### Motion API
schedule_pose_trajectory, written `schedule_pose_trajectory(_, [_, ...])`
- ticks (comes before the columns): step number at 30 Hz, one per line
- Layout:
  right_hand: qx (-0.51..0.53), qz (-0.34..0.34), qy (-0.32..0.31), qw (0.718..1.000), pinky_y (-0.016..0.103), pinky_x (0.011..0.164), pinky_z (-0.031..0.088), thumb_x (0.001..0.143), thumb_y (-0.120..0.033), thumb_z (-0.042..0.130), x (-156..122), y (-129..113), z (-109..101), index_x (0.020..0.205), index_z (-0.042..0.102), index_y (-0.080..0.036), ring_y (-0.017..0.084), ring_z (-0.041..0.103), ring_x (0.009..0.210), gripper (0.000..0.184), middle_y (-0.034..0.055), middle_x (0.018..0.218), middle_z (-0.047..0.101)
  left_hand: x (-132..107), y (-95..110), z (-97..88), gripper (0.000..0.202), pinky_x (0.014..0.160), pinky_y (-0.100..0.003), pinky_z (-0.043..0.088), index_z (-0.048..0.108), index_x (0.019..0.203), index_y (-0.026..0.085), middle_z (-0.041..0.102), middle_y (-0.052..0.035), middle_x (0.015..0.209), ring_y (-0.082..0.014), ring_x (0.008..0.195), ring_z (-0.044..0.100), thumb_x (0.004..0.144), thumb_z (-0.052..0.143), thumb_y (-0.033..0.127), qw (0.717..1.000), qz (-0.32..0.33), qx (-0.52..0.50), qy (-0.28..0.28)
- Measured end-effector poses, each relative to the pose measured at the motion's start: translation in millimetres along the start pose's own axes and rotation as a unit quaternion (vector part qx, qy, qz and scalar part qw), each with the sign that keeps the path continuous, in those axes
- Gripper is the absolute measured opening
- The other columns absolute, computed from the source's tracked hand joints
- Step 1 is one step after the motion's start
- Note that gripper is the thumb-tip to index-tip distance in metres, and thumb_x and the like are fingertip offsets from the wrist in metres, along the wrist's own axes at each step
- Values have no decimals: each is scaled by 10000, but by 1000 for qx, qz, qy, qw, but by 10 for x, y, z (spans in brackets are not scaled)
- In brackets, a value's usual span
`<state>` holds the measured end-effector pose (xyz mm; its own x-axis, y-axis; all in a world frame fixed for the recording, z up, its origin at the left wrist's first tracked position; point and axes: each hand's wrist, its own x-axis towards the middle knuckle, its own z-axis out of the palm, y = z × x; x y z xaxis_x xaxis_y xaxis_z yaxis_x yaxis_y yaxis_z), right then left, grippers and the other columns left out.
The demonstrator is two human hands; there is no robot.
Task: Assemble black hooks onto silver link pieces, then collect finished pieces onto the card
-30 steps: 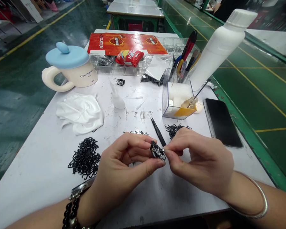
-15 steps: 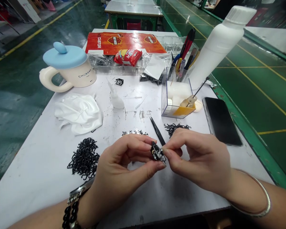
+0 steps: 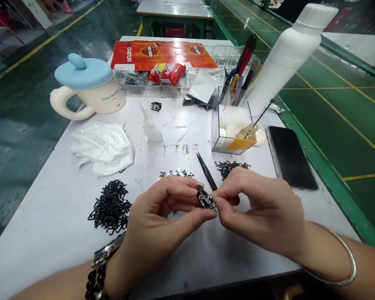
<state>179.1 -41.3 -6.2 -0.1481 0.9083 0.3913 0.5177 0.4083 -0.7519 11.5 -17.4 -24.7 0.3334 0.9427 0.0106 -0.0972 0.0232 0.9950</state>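
My left hand [image 3: 162,216] pinches a small black metal part [image 3: 205,199] between thumb and fingers, just above the white table [image 3: 50,233]. My right hand [image 3: 259,208] meets it from the right, fingertips pinched on the same part's right end. Black tweezers [image 3: 206,171] lie on the table just behind the hands. A pile of black hook-like pieces [image 3: 111,206] sits to the left of my left hand. A smaller black pile [image 3: 229,166] and a heap of silver bits [image 3: 176,173] lie behind the hands.
A white cloth [image 3: 103,146], a cream mug with a blue lid [image 3: 87,87], a small glue bottle [image 3: 151,129], a clear tool box [image 3: 234,129], a tall white bottle [image 3: 287,54], a black phone [image 3: 290,156] and an orange carton [image 3: 162,54] stand around.
Both hands stay pinched on the small part and have barely shifted; the view has tilted slightly.
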Motion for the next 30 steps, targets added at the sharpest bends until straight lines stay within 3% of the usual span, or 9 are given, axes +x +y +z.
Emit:
schedule_pose_trajectory(7, [61, 18, -16, 998, 250, 547, 429, 721, -47, 577, -15, 24, 15, 725, 604, -162, 94, 498, 561, 118, -4, 592, 565, -17, 1, -22, 257, 693, -162, 582, 637, 748, 222, 666, 18, 894, -127, 804, 674, 605, 783, 67, 1000, 12, 21, -2])
schedule_pose_trajectory(11, [151, 84, -45, 984, 239, 552, 426, 735, -62, 585, -10, 60, 10, 721, 593, -165, 87, 507, 575, 104, -14, 627, 569, -23, -5, -36, 262, 710, -167, 582, 645, 768, 232, 666, 17, 904, -131, 834, 668, 615, 777, 64, 1000, 15, 19, -6])
schedule_pose_trajectory(16, [221, 190, -88, 952, 234, 556, 421, 786, -196, 614, 8, 106, -4, 737, 611, -168, 100, 515, 616, 56, -3, 659, 588, -11, -18, -22, 268, 706, -180, 590, 640, 753, 212, 669, 19, 896, -129, 776, 682, 592, 788, 57, 1000, -9, -13, 2])
schedule_pose_trajectory(20, [279, 233, -105, 925, 216, 545, 400, 787, -225, 631, 24, 137, -2, 746, 626, -172, 88, 503, 606, 68, -12, 651, 594, -2, 1, -16, 254, 695, -182, 591, 625, 727, 190, 672, 15, 860, -134, 762, 685, 584, 793, 64, 999, -23, -23, 13])
schedule_pose_trajectory(30, [245, 162, -83, 952, 238, 565, 406, 806, -191, 605, -23, 127, 30, 710, 565, -172, 96, 500, 617, 106, -10, 669, 588, -18, 4, -48, 225, 728, -190, 583, 639, 741, 211, 671, 22, 819, -126, 799, 665, 618, 779, 85, 1000, -8, 10, 6])
